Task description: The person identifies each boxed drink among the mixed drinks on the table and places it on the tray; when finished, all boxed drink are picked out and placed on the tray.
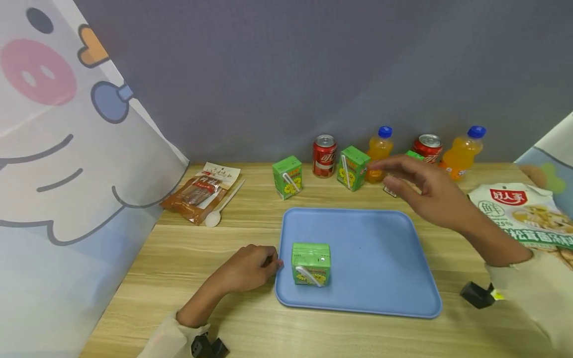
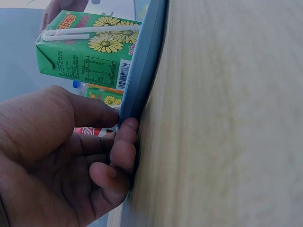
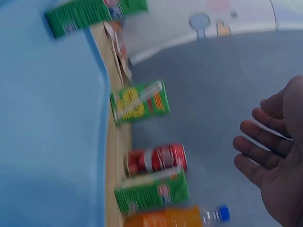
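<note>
Person at a pale wood surface (image 1: 179, 263). Left hand (image 1: 249, 268) at the near left edge of a blue tray (image 1: 371, 258); grip pinching the rim, thumb on the upper side, fingers curled against the outer edge. On the tray, front left part, just beside that hand: a green drink carton (image 1: 312, 263), upright, white straw on its front face.

Right hand (image 1: 436, 196) raised in the air over the tray's far right corner, grip spread, fingers loosely apart.

Behind the tray, left to right: a second carton (image 1: 285, 181), a red can (image 1: 324, 156), a third carton (image 1: 353, 169), an orange drink bottle (image 1: 379, 149), another can (image 1: 427, 149), another bottle (image 1: 461, 154). A further green carton, mostly hidden by the right hand.

Left: brown snack packet (image 1: 197, 191), pale spoon (image 1: 213, 219) alongside. Far right: white-and-green food bag (image 1: 521, 214).
</note>
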`<control>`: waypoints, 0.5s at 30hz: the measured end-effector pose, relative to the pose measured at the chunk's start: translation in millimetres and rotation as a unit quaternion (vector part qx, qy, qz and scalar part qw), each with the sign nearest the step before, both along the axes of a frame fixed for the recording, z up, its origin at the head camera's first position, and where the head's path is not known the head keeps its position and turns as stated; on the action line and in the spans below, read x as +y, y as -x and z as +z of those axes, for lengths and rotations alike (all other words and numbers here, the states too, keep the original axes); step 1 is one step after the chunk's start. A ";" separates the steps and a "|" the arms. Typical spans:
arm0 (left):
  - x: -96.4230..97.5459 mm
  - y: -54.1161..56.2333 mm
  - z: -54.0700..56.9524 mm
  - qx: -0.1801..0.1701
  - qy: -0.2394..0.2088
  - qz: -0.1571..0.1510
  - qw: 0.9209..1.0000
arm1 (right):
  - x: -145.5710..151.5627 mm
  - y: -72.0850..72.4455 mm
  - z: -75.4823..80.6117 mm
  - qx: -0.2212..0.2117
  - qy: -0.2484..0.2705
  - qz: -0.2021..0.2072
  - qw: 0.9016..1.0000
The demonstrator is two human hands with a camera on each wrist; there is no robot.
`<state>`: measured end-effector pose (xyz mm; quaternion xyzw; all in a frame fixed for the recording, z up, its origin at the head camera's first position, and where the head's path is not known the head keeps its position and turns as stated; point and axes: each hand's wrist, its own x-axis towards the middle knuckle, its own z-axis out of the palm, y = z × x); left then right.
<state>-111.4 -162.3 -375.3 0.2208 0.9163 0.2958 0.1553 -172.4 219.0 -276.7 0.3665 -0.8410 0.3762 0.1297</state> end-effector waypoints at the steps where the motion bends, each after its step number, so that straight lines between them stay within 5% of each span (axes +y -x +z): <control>1: -0.1 0.0 0.0 0.000 0.000 0.000 1.000 | 6.0 4.5 0.5 0.000 0.001 -0.003 1.000; 7: -0.7 -0.3 -0.1 0.002 -0.001 0.001 1.000 | 38.2 32.0 -3.3 0.001 -0.002 0.007 1.000; 15: -0.1 -1.0 -0.1 0.002 -0.009 -0.002 1.000 | 70.8 57.9 -15.7 -0.071 0.016 0.008 0.997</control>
